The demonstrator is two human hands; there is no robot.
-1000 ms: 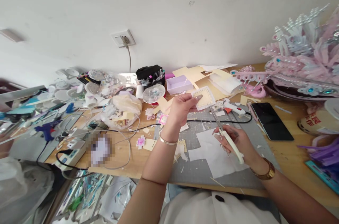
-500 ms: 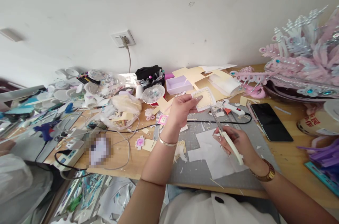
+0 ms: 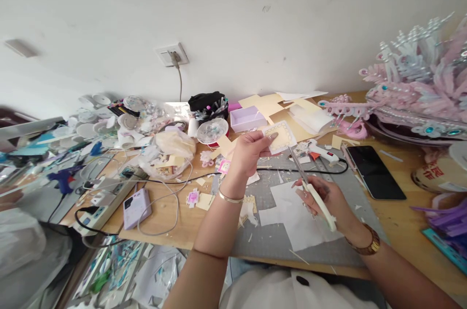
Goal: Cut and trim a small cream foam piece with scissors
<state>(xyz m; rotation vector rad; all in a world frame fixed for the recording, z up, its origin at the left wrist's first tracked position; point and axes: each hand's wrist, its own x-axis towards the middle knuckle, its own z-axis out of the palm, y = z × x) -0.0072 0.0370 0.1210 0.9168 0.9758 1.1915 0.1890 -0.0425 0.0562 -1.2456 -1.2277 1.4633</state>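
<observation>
Between the thumb and fingers of my left hand (image 3: 252,150) is a small cream paper card (image 3: 283,136) with a white edge and a scalloped pattern round its border. My right hand (image 3: 324,199) grips a pair of scissors (image 3: 320,206) with cream handles. Their metal blades point up and away from me, the tips at the card's lower right corner. Whether the blades are parted there is too small to tell. Beneath my hands, a white sheet of paper (image 3: 302,231) lies on the grey cutting mat (image 3: 350,245), among small paper scraps.
A white hot glue gun (image 3: 324,152) and a black phone (image 3: 377,172) lie right of the mat. Behind stand a lilac box (image 3: 248,119) and cream card sheets (image 3: 268,103). Pink headpieces (image 3: 404,90) fill the right; cables and a power strip (image 3: 105,204) lie left. A person's sleeve (image 3: 22,236) shows far left.
The hands, card and scissors keep almost the same pose. The whole view has shifted very slightly. The lilac device on the left, blurred out before, now shows clearly.
</observation>
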